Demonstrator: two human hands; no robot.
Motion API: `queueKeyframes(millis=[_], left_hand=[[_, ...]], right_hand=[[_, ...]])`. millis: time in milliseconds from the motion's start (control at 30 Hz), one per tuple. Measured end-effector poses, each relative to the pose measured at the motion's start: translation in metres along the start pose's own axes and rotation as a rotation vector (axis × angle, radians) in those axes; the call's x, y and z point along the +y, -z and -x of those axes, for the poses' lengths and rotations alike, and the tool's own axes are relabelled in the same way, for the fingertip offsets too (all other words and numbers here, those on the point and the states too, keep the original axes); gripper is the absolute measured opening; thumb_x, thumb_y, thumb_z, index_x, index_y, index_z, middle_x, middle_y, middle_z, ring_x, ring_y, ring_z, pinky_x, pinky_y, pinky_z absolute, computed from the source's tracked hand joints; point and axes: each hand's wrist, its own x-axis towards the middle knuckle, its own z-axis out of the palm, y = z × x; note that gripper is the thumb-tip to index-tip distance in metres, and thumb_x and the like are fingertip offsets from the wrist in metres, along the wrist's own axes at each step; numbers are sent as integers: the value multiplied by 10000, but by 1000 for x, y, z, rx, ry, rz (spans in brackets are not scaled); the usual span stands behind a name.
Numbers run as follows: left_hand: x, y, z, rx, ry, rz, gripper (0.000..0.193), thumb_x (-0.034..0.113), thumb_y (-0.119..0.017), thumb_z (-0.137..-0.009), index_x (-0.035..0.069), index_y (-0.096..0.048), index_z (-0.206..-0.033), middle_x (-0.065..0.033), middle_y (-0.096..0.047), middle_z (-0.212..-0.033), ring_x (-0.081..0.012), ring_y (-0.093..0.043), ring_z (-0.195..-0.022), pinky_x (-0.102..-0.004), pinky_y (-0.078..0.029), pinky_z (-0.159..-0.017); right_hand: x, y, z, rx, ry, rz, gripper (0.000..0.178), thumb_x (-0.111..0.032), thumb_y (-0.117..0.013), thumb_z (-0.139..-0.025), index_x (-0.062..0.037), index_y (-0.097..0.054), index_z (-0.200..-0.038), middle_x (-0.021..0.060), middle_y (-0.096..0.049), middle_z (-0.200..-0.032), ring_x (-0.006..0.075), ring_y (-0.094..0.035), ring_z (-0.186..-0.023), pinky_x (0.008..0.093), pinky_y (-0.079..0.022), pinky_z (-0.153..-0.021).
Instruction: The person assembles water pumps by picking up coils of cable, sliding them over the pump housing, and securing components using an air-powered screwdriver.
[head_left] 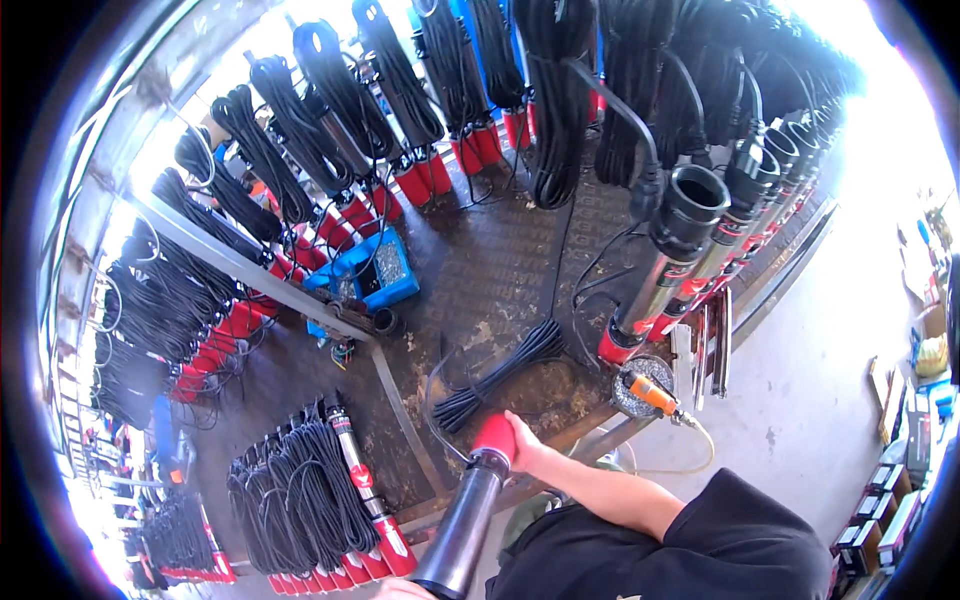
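A submersible pump (468,527) with a dark, shiny barrel and a red end lies slanted at the near edge of the workbench. My right hand (522,447) is closed around its red end. At the bottom edge of the picture, my left hand (402,590) is against the barrel's lower end; most of its fingers are out of sight. A thin black cable runs beside the red end toward a tied black cable bundle (500,377) on the bench.
An orange hand tool (652,393) with a hose rests on a round dish of small metal parts. Upright steel pumps (655,285) stand at right. A blue bin (385,272) sits by a grey metal bar (250,262). Several red-ended pumps with coiled cables (300,490) line the bench's far and left sides.
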Motion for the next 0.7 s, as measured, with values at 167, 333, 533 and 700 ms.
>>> queueKeyframes(millis=[167, 333, 533, 700], left_hand=[[15, -67, -24, -262, -1, -18, 291, 94, -825, -595, 4, -706, -845, -107, -690, -723, -260, -710, -676, -326, -490, -620], [30, -96, -40, -352, 55, 1, 269, 61, -808, -589, 11, -691, -826, -101, -694, -728, -250, -714, -662, -319, -518, -640], [28, -109, -50, -535, 97, 88, 191, 107, -767, -709, -5, -688, -842, -108, -684, -767, -255, -709, -711, -330, -522, -657], [27, -122, -44, -544, 188, 78, 192, 110, -761, -708, 23, -689, -863, -92, -689, -814, -253, -702, -735, -334, -514, -674]], right_hand=[[20, 0, 32, 6, 13, 107, 642, -611, -622, -881, -41, -579, -1174, 198, -698, -978, 364, -690, -855, 559, -562, -834], [15, 27, 83, 60, -85, 117, 765, -712, -570, -859, -14, -608, -1171, 191, -712, -1004, 351, -686, -901, 538, -535, -896], [27, 52, 126, 213, -234, 135, 724, -755, -412, -919, -97, -671, -1076, 116, -727, -1024, 301, -675, -945, 512, -521, -923], [-56, 46, 237, -72, -7, 1367, 388, -374, -519, -1021, -23, -682, -1008, 155, -754, -930, 228, -728, -746, 321, -585, -627]])
